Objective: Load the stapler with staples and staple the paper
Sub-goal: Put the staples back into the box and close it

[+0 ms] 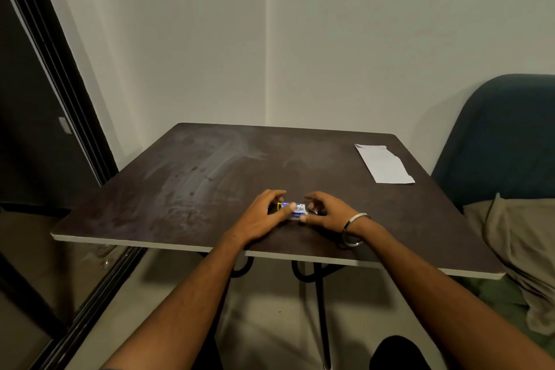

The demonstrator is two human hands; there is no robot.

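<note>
- The worktop (210, 177) is dark and smeared, bare all round the grip.
- Paper (384, 164) lies well beyond the grip, off to its right, near the far corner.
- The left hand (264, 216) and right hand (330, 213) meet over a small blue-and-white box (295, 208), probably the staples; both grips look narrow and pinched on it.
- A metal glint (313, 211) sits just right of the box; whether that is the stapler I cannot tell.
- Risk, as I judge it: the box gives suddenly and staples scatter or snap apart.
- The fingers hide the box flap.
</note>
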